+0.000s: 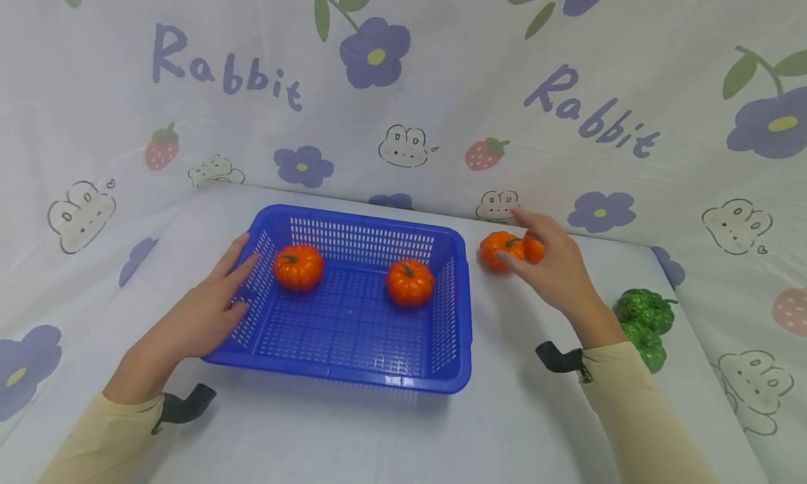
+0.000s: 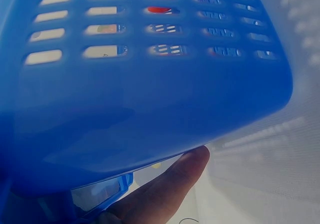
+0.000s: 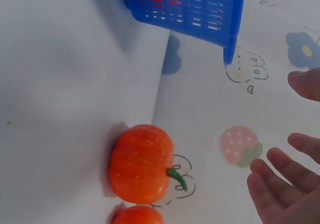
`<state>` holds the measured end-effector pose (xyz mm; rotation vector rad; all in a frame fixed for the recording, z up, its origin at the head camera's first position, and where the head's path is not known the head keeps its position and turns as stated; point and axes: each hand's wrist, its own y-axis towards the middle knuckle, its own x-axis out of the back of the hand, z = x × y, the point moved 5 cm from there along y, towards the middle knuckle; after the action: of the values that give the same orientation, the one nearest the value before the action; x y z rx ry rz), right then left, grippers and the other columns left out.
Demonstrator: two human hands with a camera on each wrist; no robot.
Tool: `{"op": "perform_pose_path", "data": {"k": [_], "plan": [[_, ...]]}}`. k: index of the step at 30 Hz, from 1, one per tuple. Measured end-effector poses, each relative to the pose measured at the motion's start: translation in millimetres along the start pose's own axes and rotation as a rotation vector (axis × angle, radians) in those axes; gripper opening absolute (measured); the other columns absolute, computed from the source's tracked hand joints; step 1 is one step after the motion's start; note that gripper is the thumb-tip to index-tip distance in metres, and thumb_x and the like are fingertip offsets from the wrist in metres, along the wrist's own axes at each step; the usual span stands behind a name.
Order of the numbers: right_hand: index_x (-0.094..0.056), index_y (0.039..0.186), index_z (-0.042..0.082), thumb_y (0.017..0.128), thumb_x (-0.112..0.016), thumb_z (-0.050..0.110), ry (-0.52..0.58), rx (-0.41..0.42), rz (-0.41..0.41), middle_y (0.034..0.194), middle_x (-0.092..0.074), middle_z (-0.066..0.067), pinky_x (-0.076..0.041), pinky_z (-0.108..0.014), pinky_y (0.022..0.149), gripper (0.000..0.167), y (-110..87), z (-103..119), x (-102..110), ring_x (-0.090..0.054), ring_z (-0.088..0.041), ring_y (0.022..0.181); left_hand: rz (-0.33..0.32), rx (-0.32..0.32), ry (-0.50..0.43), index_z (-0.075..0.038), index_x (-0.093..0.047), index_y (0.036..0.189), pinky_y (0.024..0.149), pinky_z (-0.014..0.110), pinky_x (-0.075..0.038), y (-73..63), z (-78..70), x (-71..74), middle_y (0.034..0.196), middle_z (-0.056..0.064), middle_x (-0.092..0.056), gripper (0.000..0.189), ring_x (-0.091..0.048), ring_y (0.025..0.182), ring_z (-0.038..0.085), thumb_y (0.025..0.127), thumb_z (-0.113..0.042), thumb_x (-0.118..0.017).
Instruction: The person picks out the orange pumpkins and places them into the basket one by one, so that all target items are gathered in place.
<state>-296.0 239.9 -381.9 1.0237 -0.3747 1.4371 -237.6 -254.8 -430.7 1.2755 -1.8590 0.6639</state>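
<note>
My left hand (image 1: 211, 309) rests on the left rim of a blue plastic basket (image 1: 340, 380), fingers extended along it. One finger (image 2: 175, 186) lies against the basket's edge in the left wrist view. Two small orange pumpkins with green stems sit inside, a left one (image 1: 298, 267) and a right one (image 1: 410, 283). To the right of the basket, my right hand (image 1: 555, 267) hovers over two more pumpkins, its fingers spread and nothing held. Of these, the left pumpkin (image 1: 497, 251) shows well; the other pumpkin (image 1: 534, 248) is partly hidden behind the hand.
Two green ribbed vegetables (image 1: 644, 310) lie together near the table's right edge, partly behind the right forearm. The white table (image 1: 504, 414) meets a white cloth backdrop (image 1: 441, 85) printed with rabbits, flowers and strawberries. A black strap end hangs at each wrist.
</note>
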Motion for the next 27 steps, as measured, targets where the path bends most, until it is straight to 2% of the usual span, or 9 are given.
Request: {"op": "perform_pose_path", "data": {"k": [10,27], "plan": [[-0.051,0.163,0.013,0.096,-0.085,0.023,-0.006,-0.042,-0.006,0.155,-0.056,-0.018,-0.044,-0.068,0.115,0.076,-2.3,-11,2,-0.052,-0.042,0.142,0.006,0.009,0.001,0.005,-0.024,0.169,0.117,0.071,-0.034,0.4,1.0,-0.7,0.181,0.011,0.012,0.071,-0.025,0.157,0.054,0.104,-0.001,-0.054],[-0.049,0.163,0.010,0.096,-0.085,0.022,0.024,-0.105,-0.001,0.153,-0.056,-0.021,-0.040,-0.066,0.118,0.077,-4.8,-30,2,-0.050,-0.042,0.143,0.006,0.008,0.008,0.006,-0.024,0.169,0.116,0.072,-0.035,0.2,-1.6,0.7,0.181,0.013,0.011,0.072,-0.026,0.156,0.055,0.104,-0.001,-0.055]]}}
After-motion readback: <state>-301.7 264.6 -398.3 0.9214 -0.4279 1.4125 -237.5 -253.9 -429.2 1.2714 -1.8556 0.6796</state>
